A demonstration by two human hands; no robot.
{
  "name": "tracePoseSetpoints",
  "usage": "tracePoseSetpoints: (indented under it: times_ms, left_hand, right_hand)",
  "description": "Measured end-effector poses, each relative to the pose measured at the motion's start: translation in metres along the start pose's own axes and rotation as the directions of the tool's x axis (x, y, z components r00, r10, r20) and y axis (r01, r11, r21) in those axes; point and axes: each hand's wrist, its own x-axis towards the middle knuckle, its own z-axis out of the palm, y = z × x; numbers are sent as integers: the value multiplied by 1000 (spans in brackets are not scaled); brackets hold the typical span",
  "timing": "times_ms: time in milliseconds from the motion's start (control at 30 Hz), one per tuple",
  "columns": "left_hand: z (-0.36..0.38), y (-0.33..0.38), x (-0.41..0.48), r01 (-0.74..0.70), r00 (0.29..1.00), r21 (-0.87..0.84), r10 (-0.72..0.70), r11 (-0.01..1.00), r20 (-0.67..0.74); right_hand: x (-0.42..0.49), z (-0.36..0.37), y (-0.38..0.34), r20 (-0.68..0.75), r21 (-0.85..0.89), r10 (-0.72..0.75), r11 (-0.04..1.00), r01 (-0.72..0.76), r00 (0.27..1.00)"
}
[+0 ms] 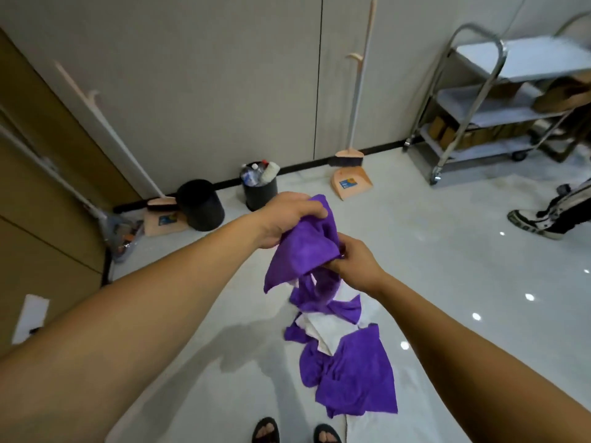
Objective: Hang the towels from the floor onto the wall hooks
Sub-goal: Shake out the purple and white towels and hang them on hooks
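1. Nearest us, below the held purple towel (303,251), more purple and white towels (351,372) lie on the floor (447,282).
2. Our right hand (355,263) pinches its lower right edge; our left hand (287,219) grips its top, farther out.
3. It hangs bunched, long axis downward; no hooks show beyond it.

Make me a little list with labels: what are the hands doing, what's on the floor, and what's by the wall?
left hand: grips the top of the held purple towel
right hand: pinches the same towel lower down
floor pile: more purple and white towels, lying in front of the feet
by the wall: black bin, bin with bottles, broom, dustpan
right side: metal cart
wall hooks: not seen in this view
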Motion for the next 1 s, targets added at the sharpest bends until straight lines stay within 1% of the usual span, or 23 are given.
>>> tracePoseSetpoints:
  times_ms: [67, 133, 167, 233, 267, 300, 367, 400, 433, 500, 567, 633, 667, 700, 733, 800, 833, 900, 933, 967, 1000]
  left_hand:
    - [-12, 23, -15, -65, 996, -29, 63, 997, -70]
    - [-23, 40, -29, -123, 978, -91, 105, 988, -181]
    - [-28, 46, -36, -141, 960, -112, 109, 984, -257]
    - [-38, 56, -50, -175, 896, -129, 104, 976, -432]
    - [-45, 60, -56, -195, 856, -142, 98, 970, -508]
    - [-50, 66, -65, -228, 818, -169, 94, 959, -568]
    - [-63, 79, -82, -313, 748, -237, 85, 920, -658]
    - [-70, 85, -89, -364, 722, -279, 80, 889, -688]
    - [-75, 91, -98, -401, 712, -314, 77, 860, -698]
    - [-83, 96, -115, -440, 727, -356, 94, 824, -681]
    - [-89, 95, -133, -434, 753, -369, 105, 822, -650]
    - [-97, 91, -149, -440, 747, -361, 113, 823, -655]
    - [-102, 88, -158, -453, 740, -342, 133, 823, -659]
    - [-107, 86, -169, -470, 722, -305, 162, 828, -673]
    - [-113, 86, -178, -488, 702, -272, 188, 830, -687]
    - [-125, 86, -197, -533, 654, -215, 237, 819, -718]
    - [-130, 87, -206, -558, 629, -186, 266, 809, -730]
    - [-139, 89, -222, -593, 570, -111, 318, 798, -758]
    - [-144, 89, -227, -595, 545, -72, 336, 800, -768]
    - [-148, 89, -233, -592, 534, -42, 353, 805, -768]
    - [-150, 87, -238, -590, 540, -20, 375, 807, -753]
  right_hand:
    - [2, -8, -19, 38, 64, -13, 998, 10, 999]
    - [7, -14, -38, 91, 133, 3, 991, -16, 996]
    - [10, -16, -47, 102, 139, 9, 990, -24, 995]
    - [13, -17, -65, 98, 124, -9, 992, -3, 995]
    - [14, -17, -74, 120, 128, -29, 992, 14, 992]
    - [14, -17, -84, 180, 124, -52, 992, 30, 982]
    - [10, -13, -102, 369, 32, -69, 998, 62, 927]
    - [8, -11, -108, 428, -8, -58, 998, 68, 902]
    - [8, -7, -114, 440, 2, -59, 998, 64, 896]
    - [6, 2, -127, 404, 163, -108, 986, 45, 908]
    - [4, 11, -141, 380, 347, -165, 937, 25, 910]
    - [2, 19, -154, 398, 415, -173, 910, -9, 901]
    - [1, 22, -160, 432, 436, -167, 899, -44, 886]
    - [1, 24, -164, 491, 457, -153, 883, -104, 858]
    - [2, 24, -167, 571, 474, -148, 863, -177, 807]
    - [3, 26, -172, 709, 506, -181, 804, -314, 681]
    - [3, 27, -175, 752, 521, -200, 763, -382, 628]
    - [1, 36, -182, 800, 529, -222, 700, -480, 557]
    - [-2, 42, -187, 815, 515, -225, 703, -490, 534]
    - [-6, 49, -192, 832, 484, -221, 736, -473, 508]
    - [-10, 56, -199, 852, 432, -201, 793, -429, 484]
